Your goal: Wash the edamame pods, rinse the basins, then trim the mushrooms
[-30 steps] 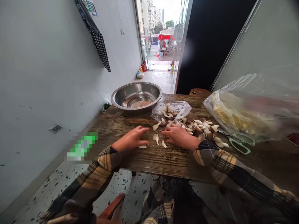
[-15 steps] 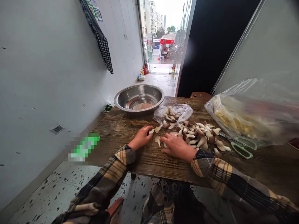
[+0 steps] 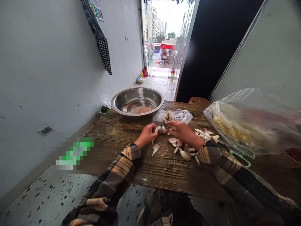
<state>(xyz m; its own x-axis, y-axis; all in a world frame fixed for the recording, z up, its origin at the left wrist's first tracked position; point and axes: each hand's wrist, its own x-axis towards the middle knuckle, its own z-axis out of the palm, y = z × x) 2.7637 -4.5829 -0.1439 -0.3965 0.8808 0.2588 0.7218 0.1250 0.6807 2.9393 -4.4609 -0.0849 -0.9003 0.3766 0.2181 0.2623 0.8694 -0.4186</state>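
Note:
My left hand [image 3: 147,135] is closed on a pale mushroom [image 3: 158,128] that sticks out past the fingertips, just above the wooden table [image 3: 141,163]. My right hand [image 3: 185,134] reaches over the loose mushrooms [image 3: 185,154], its fingers bent toward the left hand. They are blurred, and whether they hold anything is unclear. Between the hands lies another mushroom [image 3: 162,129]. One single mushroom [image 3: 155,148] rests on the boards in front of the left hand. Just beyond the fingers, a clear plastic bag [image 3: 187,116] lies open with a few mushrooms in it.
A wide steel basin [image 3: 115,105] stands at the table's far left. On the right are green-handled scissors [image 3: 244,160] and a large clear bag [image 3: 231,121] with yellowish contents. A brown chair back [image 3: 199,100] shows behind the table. A wall [image 3: 58,78] runs along the left.
My right hand has moved up and left from the table top toward the plastic bag. The left hand has shifted slightly right, still with a mushroom. The view has shifted slightly.

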